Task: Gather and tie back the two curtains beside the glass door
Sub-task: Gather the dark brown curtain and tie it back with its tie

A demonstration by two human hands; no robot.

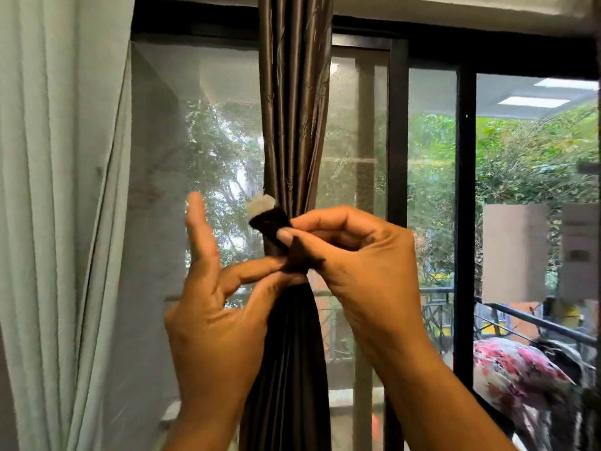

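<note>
dark curtain point(294, 125): hangs straight down mid-frame, in front of the glass door point(432, 177); long axis vertical; already bunched to a narrow waist at hand height, flares again below.
tie band point(276, 234): dark strap wrapped round that waist; one end pokes up-left w/ a pale patch point(261, 205), prob. a fastener tab, can't confirm.
left hand point(214, 320): lower left of the waist; thumb + one finger pinch the dark fabric at the cinch point, other fingers spread up and loose.
right hand point(361, 255): right of the waist, slightly higher; fingers curled, pinching the strap's other end right at the curtain.
key relation: both hands meet on the waist, dead ahead; strap ends cross approx. horizontal across the vertical bundle. Right hand is nearer the loose tab end, so closing the tie looks like its job, left hand steadying the bundle (my read).
stage: 1st curtain gathered, tie not yet secured, judged from the free end sticking out.
pale curtain point(61, 206): far left, hanging loose, not tied; well apart from both hands.
room: open space left of the bundle, toward the mesh screen point(156, 157); door frame post point(397, 157) stands just right of the bundle, behind the right hand.
risk: letting go of the pinch early prob. lets the folds spread.
</note>
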